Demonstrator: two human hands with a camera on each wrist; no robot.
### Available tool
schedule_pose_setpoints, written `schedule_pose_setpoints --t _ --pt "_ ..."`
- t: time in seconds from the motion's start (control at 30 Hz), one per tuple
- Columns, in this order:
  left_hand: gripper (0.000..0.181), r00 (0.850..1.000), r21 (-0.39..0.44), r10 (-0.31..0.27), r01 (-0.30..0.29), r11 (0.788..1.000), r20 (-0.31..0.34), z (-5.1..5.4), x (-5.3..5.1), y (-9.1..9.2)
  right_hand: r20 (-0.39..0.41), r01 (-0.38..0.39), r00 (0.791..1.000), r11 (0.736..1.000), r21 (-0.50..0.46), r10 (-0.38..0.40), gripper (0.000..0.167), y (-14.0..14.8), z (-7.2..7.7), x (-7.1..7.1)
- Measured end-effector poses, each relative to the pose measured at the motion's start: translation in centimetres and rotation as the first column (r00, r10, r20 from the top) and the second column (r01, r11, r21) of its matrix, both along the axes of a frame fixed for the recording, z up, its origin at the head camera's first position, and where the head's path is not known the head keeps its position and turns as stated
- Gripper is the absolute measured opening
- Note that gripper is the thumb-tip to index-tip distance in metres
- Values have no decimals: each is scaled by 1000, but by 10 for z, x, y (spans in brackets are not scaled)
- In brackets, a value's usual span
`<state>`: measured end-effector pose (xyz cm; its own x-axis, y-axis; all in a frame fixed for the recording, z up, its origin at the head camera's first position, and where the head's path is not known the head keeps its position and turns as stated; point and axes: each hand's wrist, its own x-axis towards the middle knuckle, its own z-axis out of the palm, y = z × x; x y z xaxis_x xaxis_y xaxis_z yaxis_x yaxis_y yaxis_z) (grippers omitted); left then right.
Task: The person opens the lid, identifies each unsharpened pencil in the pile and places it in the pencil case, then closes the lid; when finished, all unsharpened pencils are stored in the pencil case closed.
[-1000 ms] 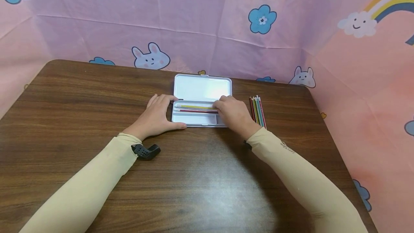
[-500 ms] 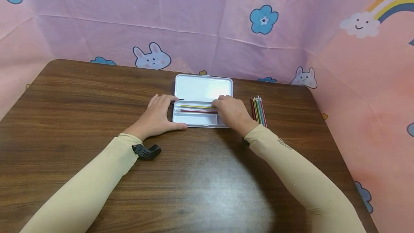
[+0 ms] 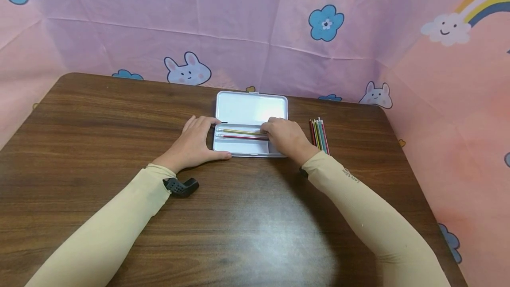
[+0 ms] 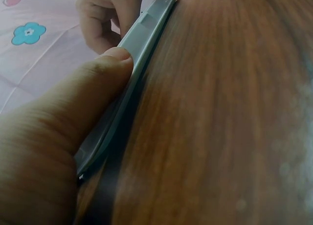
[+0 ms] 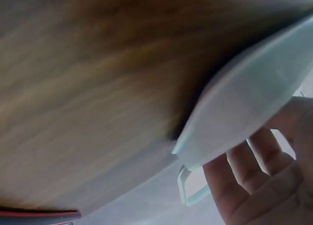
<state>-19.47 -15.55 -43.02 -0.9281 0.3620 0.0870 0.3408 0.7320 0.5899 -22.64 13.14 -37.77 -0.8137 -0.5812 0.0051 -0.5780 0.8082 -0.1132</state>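
A white pencil case [image 3: 239,147] lies on the table with its lid [image 3: 251,107] folded back. A yellow pencil [image 3: 241,132] and a red pencil [image 3: 243,137] lie in its back compartment. At the case's left end my left hand [image 3: 193,143] holds it, thumb along the front edge and fingers near the hinge corner. In the left wrist view the thumb [image 4: 105,76] presses on the rim. My right hand [image 3: 287,140] reaches into the right end, pinching the yellow pencil near its right end; its fingertips are mostly hidden. The right wrist view shows this hand's curved fingers [image 5: 244,171] behind the case wall.
Several pencils [image 3: 318,136] lie in a loose bundle to the right of the case, partly behind the right wrist. Brown wood covers the table [image 3: 223,234]. A printed pink cloth [image 3: 247,25] hangs behind the table's back edge.
The yellow pencil shows a darker side than before, as if turned slightly. Both hands stay nearly where they were; the view has shifted a little.
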Motion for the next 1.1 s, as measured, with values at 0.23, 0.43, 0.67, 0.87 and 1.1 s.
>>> schedule_pose_setpoints --t 0.23,0.43,0.67,0.87,1.1 --pt "106 1000 4 -6 6 1000 -2 -1 1 2 7 -27 1000 1000 -3 27 24 5 -1 0" --pt "106 1000 6 -9 9 1000 -10 0 0 3 43 -54 998 998 -23 55 25 9 2 -1" --pt "108 1000 2 -5 5 1000 -3 1 -1 2 57 -54 997 998 -22 55 25 8 3 -3" --pt "108 1000 0 -4 4 1000 -6 1 -1 1 60 -49 997 999 -13 49 26 6 1 -3" --pt "107 1000 0 1 -1 1000 0 0 -1 -1 43 -58 997 998 -10 58 24 5 3 -1"
